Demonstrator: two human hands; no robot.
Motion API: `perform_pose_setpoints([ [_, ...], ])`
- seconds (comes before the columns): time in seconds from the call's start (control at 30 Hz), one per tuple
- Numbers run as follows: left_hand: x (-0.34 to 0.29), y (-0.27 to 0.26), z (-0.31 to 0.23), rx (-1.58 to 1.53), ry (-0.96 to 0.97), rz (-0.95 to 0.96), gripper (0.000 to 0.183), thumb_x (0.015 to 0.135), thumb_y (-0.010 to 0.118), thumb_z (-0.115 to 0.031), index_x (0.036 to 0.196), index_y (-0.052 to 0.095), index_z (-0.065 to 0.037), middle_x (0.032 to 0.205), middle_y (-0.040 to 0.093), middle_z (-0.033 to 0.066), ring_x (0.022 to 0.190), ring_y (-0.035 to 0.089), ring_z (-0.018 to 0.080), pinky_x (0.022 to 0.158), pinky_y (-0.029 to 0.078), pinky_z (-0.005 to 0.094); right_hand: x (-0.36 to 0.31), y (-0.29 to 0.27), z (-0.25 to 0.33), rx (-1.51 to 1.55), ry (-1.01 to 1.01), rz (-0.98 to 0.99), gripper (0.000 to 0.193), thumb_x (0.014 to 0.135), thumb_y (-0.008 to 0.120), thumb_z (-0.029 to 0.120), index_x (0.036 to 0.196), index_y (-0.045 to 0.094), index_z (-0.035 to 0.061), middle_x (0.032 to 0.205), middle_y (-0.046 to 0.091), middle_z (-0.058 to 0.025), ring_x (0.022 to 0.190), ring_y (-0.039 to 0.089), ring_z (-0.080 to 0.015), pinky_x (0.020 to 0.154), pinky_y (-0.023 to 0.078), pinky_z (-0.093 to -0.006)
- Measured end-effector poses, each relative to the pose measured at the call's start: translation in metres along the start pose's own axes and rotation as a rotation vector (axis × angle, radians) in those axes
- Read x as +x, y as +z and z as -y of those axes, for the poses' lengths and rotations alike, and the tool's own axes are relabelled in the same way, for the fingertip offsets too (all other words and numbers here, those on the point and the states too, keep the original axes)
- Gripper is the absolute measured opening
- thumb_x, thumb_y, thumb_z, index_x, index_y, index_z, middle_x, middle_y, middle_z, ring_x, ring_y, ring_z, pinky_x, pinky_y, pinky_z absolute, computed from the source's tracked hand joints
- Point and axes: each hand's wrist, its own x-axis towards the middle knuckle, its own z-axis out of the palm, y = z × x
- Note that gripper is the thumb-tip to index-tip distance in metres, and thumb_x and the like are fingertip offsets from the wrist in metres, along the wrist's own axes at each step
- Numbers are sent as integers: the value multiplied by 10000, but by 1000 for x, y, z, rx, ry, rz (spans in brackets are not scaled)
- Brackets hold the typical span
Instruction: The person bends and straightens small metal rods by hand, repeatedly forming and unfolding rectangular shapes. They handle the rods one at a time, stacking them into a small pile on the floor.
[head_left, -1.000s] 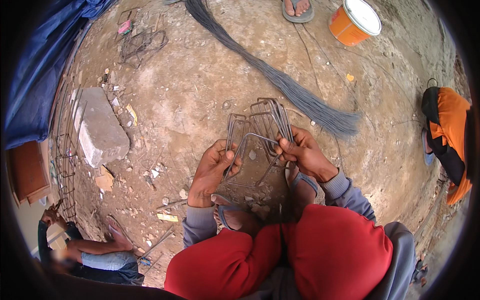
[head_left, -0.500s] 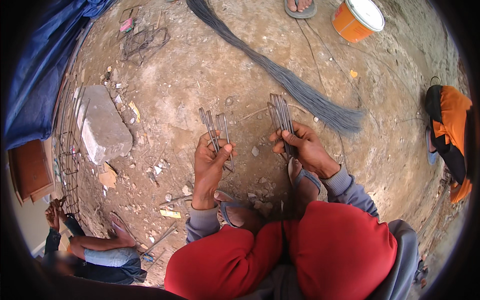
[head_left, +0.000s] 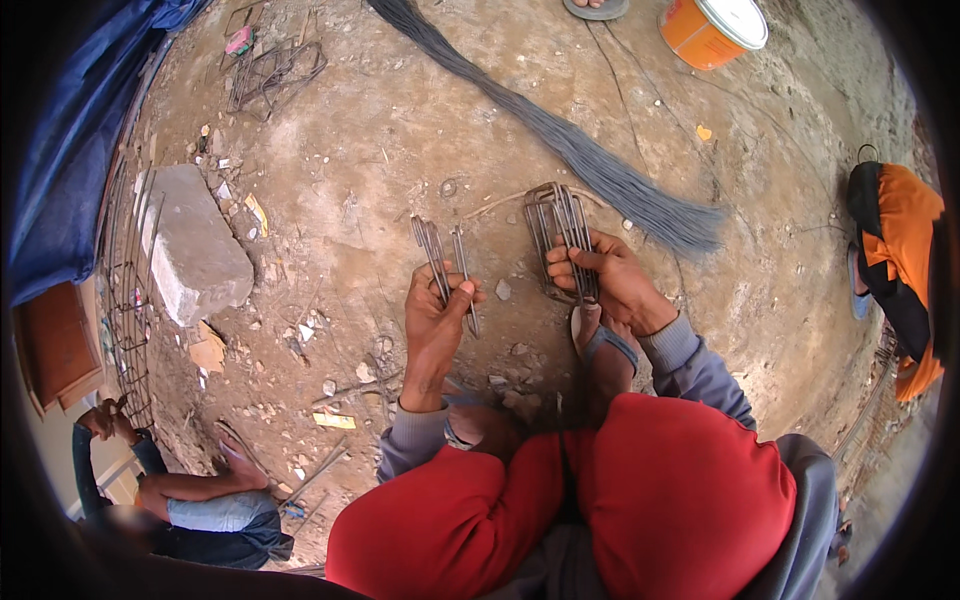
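My left hand (head_left: 432, 322) pinches a few thin bent steel stirrups (head_left: 430, 250) between thumb and fingers, their upper ends sticking up past the hand. To its right, my right hand (head_left: 618, 288) grips a thicker bunch of rectangular steel stirrups (head_left: 558, 215), its thumb lying across the rods. The two bunches are apart, both held above the dirt ground in front of my knees. A long bundle of grey tie wire (head_left: 570, 145) lies on the ground beyond my right hand.
More bent steel frames (head_left: 275, 78) lie at the far left. A concrete block (head_left: 200, 245) and a rebar cage (head_left: 128, 335) are on the left, near a blue tarp (head_left: 70, 140). An orange bucket (head_left: 700, 38) stands far right. People sit at lower left (head_left: 215, 500) and right (head_left: 905, 250).
The stirrups in my right hand have turned, so their rectangular loops show more openly. My left hand has shifted slightly right, and its stirrups have turned too.
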Motion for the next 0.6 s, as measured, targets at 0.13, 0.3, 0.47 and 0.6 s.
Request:
perform_pose_setpoints([
  [0.13, -3, 12, 12, 2, -5, 79, 478, 898, 670, -5, 1276, 377, -15, 1022, 575, 84, 887, 661, 181, 761, 557, 291, -4, -7, 1, 2, -9, 6, 241, 994, 479, 1, 1219, 534, -67, 1135, 665, -194, 960, 700, -242, 839, 605, -314],
  [0.3, -2, 38, 52, 18, 132, 128, 600, 827, 721, 71, 1288, 345, -14, 1053, 542, 79, 893, 638, 157, 751, 560, 270, -4, 13, -9, 46, -14, 41, 269, 991, 491, 9, 1248, 539, -55, 1210, 643, -184, 1070, 664, -248, 937, 565, -332],
  [0.47, -4, 58, 53, 66, 175, 83, 629, 810, 728, 96, 1287, 334, -19, 996, 569, 65, 905, 642, 149, 749, 555, 250, 4, 26, -33, -83, -68, 24, 207, 991, 517, 31, 1164, 619, -20, 1090, 675, -92, 980, 656, -152, 847, 537, -270],
  [0.6, -7, 60, 53, -71, 171, 94, 625, 811, 727, 98, 1285, 337, -23, 959, 590, 58, 863, 631, 135, 742, 548, 242, 2, 25, -40, -158, -43, -17, 172, 990, 525, 34, 1118, 632, -10, 1085, 674, -87, 969, 653, -138, 824, 529, -253],
])
